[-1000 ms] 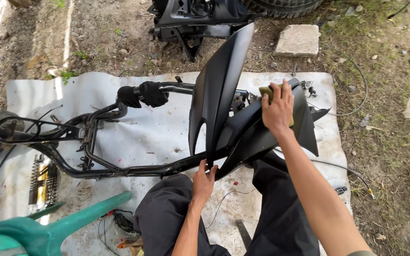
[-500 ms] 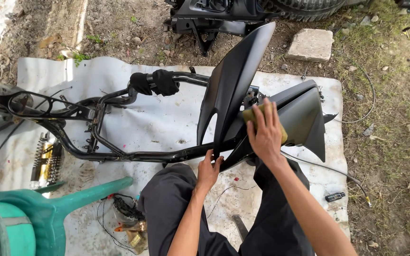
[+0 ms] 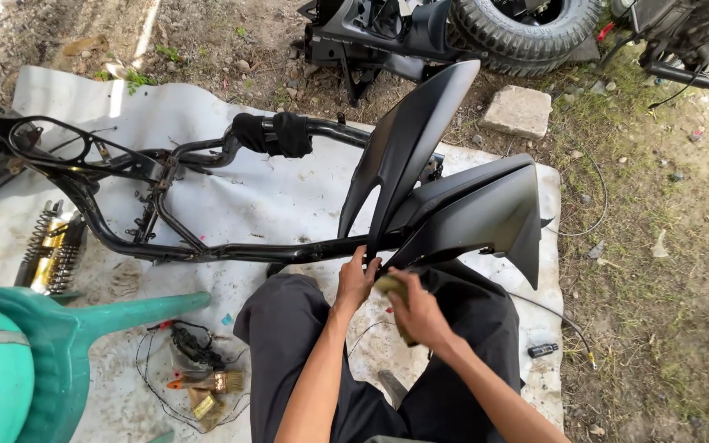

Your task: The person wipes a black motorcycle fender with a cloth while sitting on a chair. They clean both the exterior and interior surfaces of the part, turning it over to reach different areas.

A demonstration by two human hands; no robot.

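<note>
A black motorbike frame [image 3: 207,250] lies on a white sheet [image 3: 272,197]. Matte black fairing panels [image 3: 461,209] are mounted at its right end, one fin [image 3: 408,139] standing upright. My left hand [image 3: 359,279] holds the lower tip of that fin where it meets the frame tube. My right hand [image 3: 416,312] is closed on a yellowish sponge or pad [image 3: 391,285] just below the panels, close beside the left hand. My legs in dark trousers [image 3: 289,336] sit under both hands.
A teal plastic chair [image 3: 34,353] stands at the lower left. Shock springs [image 3: 51,246] lie on the sheet's left. Brushes and wires [image 3: 207,381] lie near my left knee. A concrete block [image 3: 519,111], a tyre [image 3: 527,25] and dark bike parts [image 3: 379,33] lie beyond.
My right hand has come down with the pad from the top of the right panel to the frame's lower edge, beside my left hand. The camera view shifted slightly.
</note>
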